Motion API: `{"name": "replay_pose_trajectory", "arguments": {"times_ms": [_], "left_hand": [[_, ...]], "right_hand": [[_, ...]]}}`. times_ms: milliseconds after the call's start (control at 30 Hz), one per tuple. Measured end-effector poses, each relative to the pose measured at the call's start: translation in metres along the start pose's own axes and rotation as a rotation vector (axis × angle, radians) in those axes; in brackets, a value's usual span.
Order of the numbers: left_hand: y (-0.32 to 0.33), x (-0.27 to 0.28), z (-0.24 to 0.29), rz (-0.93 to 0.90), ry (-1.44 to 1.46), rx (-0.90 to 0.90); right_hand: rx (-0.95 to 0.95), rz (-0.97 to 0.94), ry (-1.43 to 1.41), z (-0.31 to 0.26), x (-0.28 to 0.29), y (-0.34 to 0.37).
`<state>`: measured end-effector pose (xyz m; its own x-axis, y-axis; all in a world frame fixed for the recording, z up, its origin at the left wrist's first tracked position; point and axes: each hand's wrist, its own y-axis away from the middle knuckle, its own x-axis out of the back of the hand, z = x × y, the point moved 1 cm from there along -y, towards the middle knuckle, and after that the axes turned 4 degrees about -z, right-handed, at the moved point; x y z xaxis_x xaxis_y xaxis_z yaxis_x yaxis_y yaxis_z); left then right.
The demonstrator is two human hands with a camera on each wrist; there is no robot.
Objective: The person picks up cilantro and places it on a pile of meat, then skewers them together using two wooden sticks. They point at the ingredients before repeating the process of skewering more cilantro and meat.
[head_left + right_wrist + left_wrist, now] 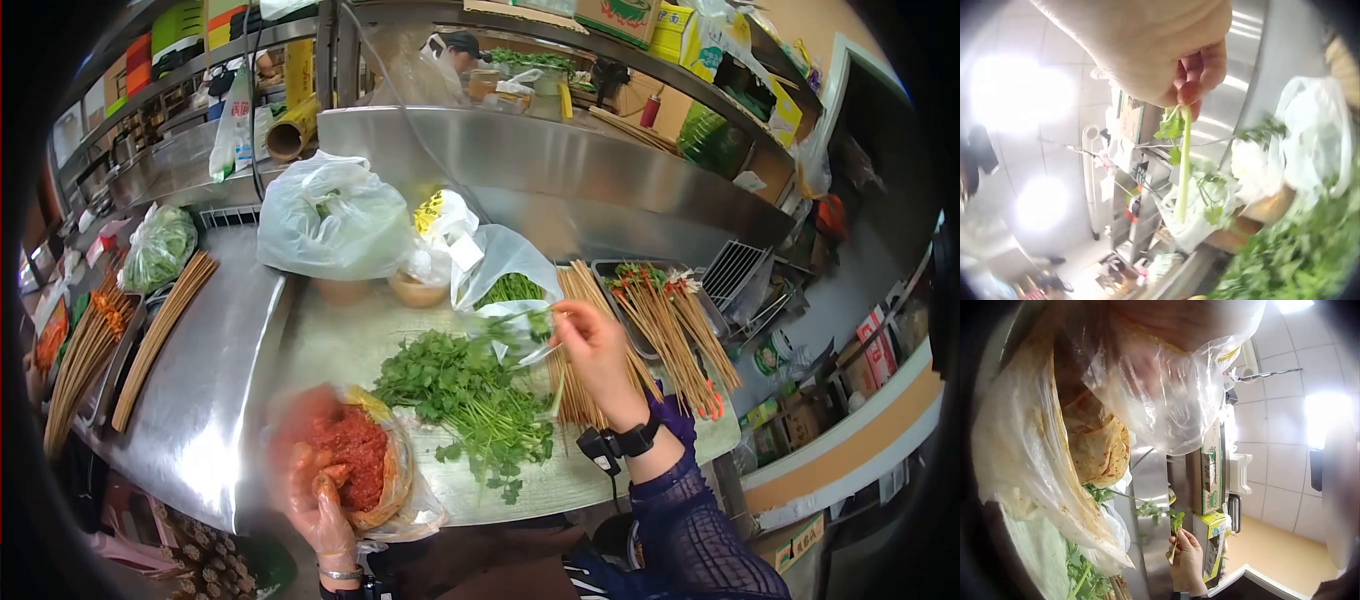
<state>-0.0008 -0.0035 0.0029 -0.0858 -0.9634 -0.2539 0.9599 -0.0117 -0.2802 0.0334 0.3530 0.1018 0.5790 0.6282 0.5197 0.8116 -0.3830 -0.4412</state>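
Observation:
My right hand point(597, 355) is raised over the right part of the worktop and pinches a cilantro sprig point(1184, 165) by its pale stalk, leaves hanging loose. Below and left of it lies a heap of cilantro point(465, 400), leaves to the left and stems to the right. My left hand point(315, 490), in a thin clear plastic glove, is at a plastic bag point(400, 490) of red minced meat point(350, 455) near the front edge. Its fingers are blurred and overlap the meat; I cannot tell whether they grip any. In the left wrist view, clear plastic point(1166, 394) covers much of the hand.
Bamboo skewers point(590, 385) lie right of the cilantro, beside a tray point(650, 345) of filled skewers. Behind stand a large plastic bag point(335, 225), a bowl point(420, 290) and a bag of greens point(510, 288). More skewers point(165, 340) lie at left. A steel shelf runs above.

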Motion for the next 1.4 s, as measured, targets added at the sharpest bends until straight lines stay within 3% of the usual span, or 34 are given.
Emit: {"name": "replay_pose_trajectory", "arguments": {"times_ms": [100, 200, 233, 333, 367, 467, 500, 600, 867, 1133, 1400], "left_hand": [[-0.003, 0.002, -0.002, -0.012, 0.017, -0.004], [0.003, 0.006, -0.004, 0.015, 0.049, -0.003], [0.002, 0.005, -0.003, 0.008, 0.042, 0.006], [0.000, 0.005, -0.006, 0.006, 0.026, -0.018], [0.000, 0.005, -0.007, 0.014, 0.022, -0.034], [0.002, 0.008, -0.007, -0.007, 0.056, 0.024], [0.003, 0.009, -0.009, 0.002, 0.042, 0.022], [-0.002, 0.009, -0.010, -0.009, 0.018, 0.007], [-0.001, 0.009, -0.010, -0.004, -0.024, -0.017], [0.000, 0.008, -0.008, -0.023, 0.020, 0.014], [-0.003, 0.009, -0.002, -0.044, -0.110, -0.017]], "right_hand": [[0.280, -0.261, 0.714, 0.035, -0.002, 0.000], [0.044, 0.052, 0.160, 0.018, 0.011, -0.005], [-0.158, 0.111, -0.216, 0.006, 0.018, -0.007], [-0.027, 0.032, -0.189, 0.012, 0.014, -0.003], [0.249, -0.428, 0.506, 0.049, 0.004, 0.008], [-0.228, -0.019, -0.302, 0.020, 0.016, -0.001], [-0.141, 0.072, -0.577, 0.020, 0.019, -0.007], [-0.346, -0.392, -0.381, 0.032, 0.001, -0.001], [-0.381, -0.364, -0.718, 0.009, -0.008, -0.005], [-0.350, -0.404, -0.728, 0.015, -0.019, -0.001], [-0.210, -0.485, -0.601, -0.023, -0.019, 0.009]]}}
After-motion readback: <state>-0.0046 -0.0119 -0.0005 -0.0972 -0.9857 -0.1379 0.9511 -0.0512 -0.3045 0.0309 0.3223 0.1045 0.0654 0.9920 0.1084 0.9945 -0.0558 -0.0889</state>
